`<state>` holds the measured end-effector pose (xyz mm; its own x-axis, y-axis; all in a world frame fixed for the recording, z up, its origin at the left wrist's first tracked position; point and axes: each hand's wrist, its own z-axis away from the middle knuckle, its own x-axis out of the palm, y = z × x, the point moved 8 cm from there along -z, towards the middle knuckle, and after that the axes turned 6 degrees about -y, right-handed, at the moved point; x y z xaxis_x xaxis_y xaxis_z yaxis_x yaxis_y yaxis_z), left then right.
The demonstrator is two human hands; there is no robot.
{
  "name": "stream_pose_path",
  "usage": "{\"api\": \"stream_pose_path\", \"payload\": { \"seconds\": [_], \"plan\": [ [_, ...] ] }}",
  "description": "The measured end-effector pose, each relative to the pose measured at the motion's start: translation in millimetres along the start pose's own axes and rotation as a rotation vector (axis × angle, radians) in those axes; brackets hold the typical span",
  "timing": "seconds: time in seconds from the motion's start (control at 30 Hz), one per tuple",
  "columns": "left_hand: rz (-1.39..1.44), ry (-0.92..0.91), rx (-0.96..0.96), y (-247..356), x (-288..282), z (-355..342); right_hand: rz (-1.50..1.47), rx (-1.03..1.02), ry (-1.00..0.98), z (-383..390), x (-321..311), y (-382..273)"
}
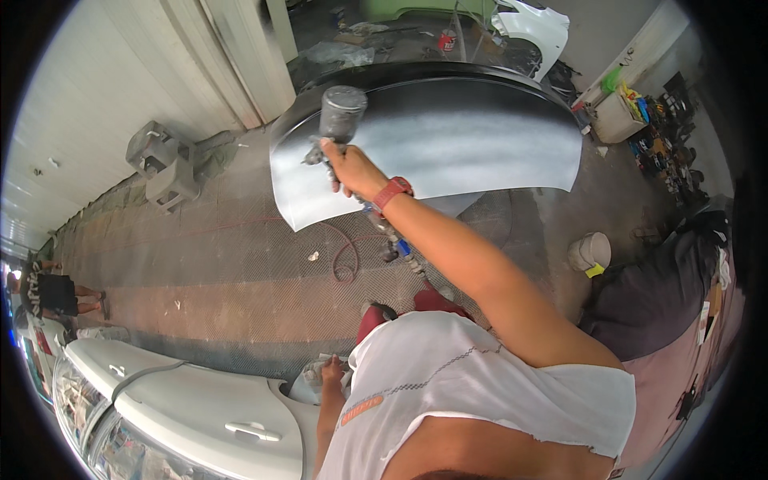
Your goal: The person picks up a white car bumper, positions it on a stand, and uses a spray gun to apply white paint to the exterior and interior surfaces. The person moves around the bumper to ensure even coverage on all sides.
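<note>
Nearest to us is a loose white cloth shirt [456, 368], and beside it the person's bare left hand [332, 370] hangs low, near a shiny white car [200, 392]. It looks too small for us to tell if its fingers are spread or pinching anything; maybe it hangs there because one hand is enough. The bare right hand [358, 172] reaches ahead, with a chunky red watch [393, 192] on its wrist. Its fingers are wrapped around the handle of a grey metal spray gun [315, 154], and we think the grip is firm because the gun looks top-heavy. A round, dull silver cup [344, 120] sits on top, likely so that what is inside can run down. Under the hand hangs a blue and dark air fitting [402, 248], and a thin red hose [356, 256] curls on the floor, perhaps loose so the arm can swing. To us, the gun shows over the left part of a wide, curved car panel [464, 136], white low down and black at the top. It faces the person, which probably makes it easy to reach. Off to the right we see a whitish round bucket [590, 250]. Two grey plastic stools [172, 180] are near the pale wall [104, 88], maybe to be out of the way.
</note>
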<state>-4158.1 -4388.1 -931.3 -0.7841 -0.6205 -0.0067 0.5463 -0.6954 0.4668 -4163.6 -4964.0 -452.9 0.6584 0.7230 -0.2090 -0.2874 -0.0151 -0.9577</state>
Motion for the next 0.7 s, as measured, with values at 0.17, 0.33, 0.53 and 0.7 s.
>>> {"api": "stream_pose_path", "payload": {
  "seconds": [0.17,0.33,0.53,0.7],
  "plan": [
    [-0.061,0.066,-0.043,18,22,-2,0.139,0.029,0.291,59,-128,17],
    [-0.115,0.105,0.012,52,54,4,0.173,0.082,0.489,151,-268,39],
    [-0.165,0.009,0.089,94,132,0,0.150,0.085,0.683,252,-425,87],
    [-0.357,0.001,0.108,112,226,21,0.105,0.087,0.853,328,-531,129]
  ]
}}
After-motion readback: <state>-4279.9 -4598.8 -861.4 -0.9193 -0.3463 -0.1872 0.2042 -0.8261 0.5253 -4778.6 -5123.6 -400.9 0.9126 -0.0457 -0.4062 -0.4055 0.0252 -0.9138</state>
